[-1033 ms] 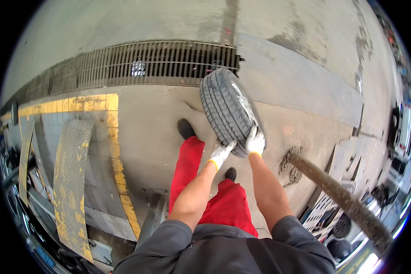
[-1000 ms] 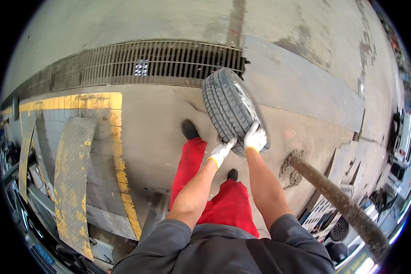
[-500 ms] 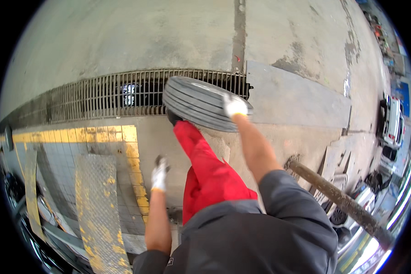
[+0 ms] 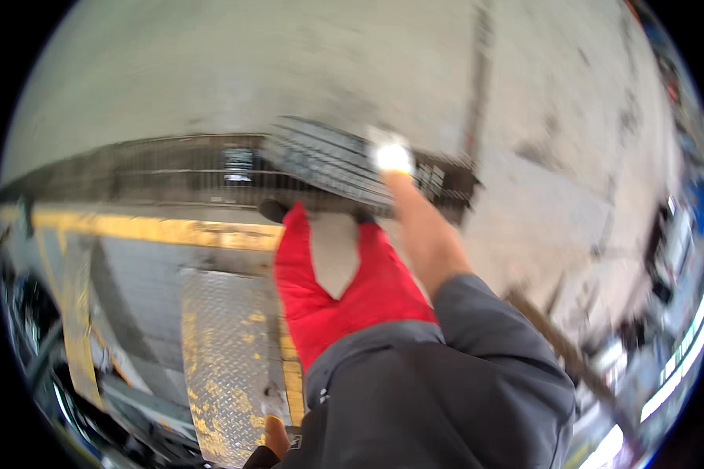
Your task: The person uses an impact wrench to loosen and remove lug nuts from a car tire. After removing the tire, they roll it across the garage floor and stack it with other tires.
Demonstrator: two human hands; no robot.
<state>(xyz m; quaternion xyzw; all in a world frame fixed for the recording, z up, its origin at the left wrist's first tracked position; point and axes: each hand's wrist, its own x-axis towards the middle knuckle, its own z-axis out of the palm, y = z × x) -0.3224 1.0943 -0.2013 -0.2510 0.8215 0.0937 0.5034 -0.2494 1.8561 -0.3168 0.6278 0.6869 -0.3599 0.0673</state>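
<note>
A dark grey car tyre (image 4: pixel 321 160) stands on its tread ahead of me, leaning a little, blurred by motion. My right hand (image 4: pixel 391 154), in a white work glove with a yellow cuff, is at the tyre's right upper side and seems to touch it. Its fingers are smeared, so their pose does not show. Down by my left side hangs my left hand (image 4: pixel 274 402), gloved in white with dark fingertips. It is away from the tyre, and its fingers are too blurred to read.
Beneath the tyre, a metal drain grate (image 4: pixel 172 168) crosses the floor. To the left lie a yellow painted border (image 4: pixel 164 230) and a worn checker-plate ramp (image 4: pixel 223 344). A brown pole (image 4: pixel 559 344) slants at the right. Blurred vehicles (image 4: pixel 669 250) stand farther right.
I have stepped left along the grate, and the tyre has moved left with my right hand. My left hand has swung back toward my hip. My feet are now apart.
</note>
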